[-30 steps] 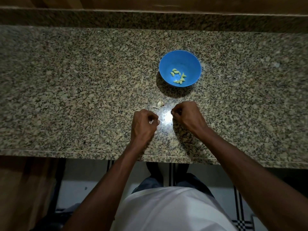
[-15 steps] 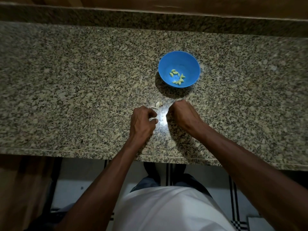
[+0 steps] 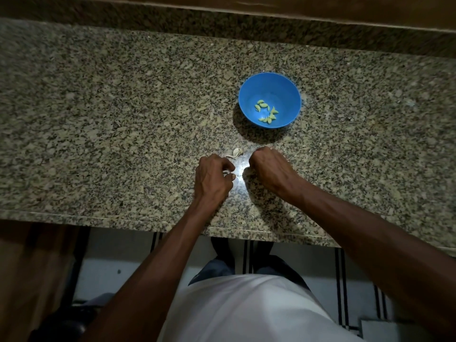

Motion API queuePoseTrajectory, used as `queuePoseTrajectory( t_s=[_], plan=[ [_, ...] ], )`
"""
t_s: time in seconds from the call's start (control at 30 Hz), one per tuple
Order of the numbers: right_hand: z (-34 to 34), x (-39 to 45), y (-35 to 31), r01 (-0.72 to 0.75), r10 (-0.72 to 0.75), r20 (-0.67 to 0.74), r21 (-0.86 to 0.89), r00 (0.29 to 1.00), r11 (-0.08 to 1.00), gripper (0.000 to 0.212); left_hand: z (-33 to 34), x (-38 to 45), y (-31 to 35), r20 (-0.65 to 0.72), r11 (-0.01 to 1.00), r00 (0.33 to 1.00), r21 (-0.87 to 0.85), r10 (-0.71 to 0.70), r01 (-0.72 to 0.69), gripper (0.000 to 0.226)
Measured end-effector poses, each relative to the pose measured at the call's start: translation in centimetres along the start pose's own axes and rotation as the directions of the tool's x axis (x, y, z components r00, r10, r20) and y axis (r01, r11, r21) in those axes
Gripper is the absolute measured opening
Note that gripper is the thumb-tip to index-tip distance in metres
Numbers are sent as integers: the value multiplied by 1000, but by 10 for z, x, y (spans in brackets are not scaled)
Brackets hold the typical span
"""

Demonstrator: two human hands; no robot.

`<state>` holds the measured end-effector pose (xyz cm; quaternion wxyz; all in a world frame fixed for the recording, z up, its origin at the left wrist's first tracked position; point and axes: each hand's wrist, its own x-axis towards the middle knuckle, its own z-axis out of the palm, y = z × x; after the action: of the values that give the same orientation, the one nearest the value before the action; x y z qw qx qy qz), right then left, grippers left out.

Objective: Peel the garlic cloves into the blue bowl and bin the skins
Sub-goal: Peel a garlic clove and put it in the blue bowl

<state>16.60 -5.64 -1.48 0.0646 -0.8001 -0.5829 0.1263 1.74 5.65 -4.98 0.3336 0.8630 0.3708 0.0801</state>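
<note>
Little has moved: both hands stay low on the speckled granite bench. My left hand point(image 3: 214, 175) pinches a pale garlic bit; right hand point(image 3: 270, 167) curled, contents unclear. Round blue plastic bowl point(image 3: 287, 91) with peeled cloves point(image 3: 267, 112) sits beyond; papery skin point(image 3: 236, 153) between. Mid-peel; next, strip it.

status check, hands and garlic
Left hand pinching small pale piece, right hand curled, contents hidden. Peeled cloves in blue bowl. Loose skin on counter.
</note>
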Motion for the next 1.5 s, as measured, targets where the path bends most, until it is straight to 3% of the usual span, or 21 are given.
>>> queuePoseTrajectory(
  t_s=[0.37,0.63,0.77,0.83,0.87,0.93,1.0,1.07,1.13,1.33,1.5],
  plan=[
    [-3,6,-4,40,-40,60,0,997,999,59,-1,4,4,14,998,998,12,-66,66,21],
    [-8,8,-17,-129,130,14,-53,991,990,56,-3,3,8,26,997,996,11,-82,82,22],
    [-7,9,-9,-229,230,-10,77,973,970,33,-6,2,11,31,996,996,-11,-89,90,19],
    [-5,5,5,-357,360,68,391,930,848,12,-6,1,11,30,997,997,-29,-76,77,13],
    [-4,0,10,-398,401,132,584,906,708,2,-8,-1,11,31,996,997,-46,-75,77,11],
    [0,-15,14,-422,468,244,847,849,324,14,-9,-2,9,35,992,997,-97,-75,78,10],
    [6,-27,12,-373,475,307,926,825,49,23,-11,-3,9,30,988,998,-137,-61,64,12],
    [8,-33,7,-352,449,348,933,823,-79,24,-12,-6,11,44,984,998,-174,-38,46,16],
    [7,-36,2,-358,425,386,922,819,-148,23,-15,-9,16,62,975,998,-220,-24,37,16],
    [1,-40,-14,-304,421,372,927,827,-221,26,-15,-17,26,104,861,993,-499,-53,98,11],
    [-2,-42,-16,-286,421,342,939,840,-191,20,-14,-19,27,178,708,978,-676,-111,204,10]
  ],
)
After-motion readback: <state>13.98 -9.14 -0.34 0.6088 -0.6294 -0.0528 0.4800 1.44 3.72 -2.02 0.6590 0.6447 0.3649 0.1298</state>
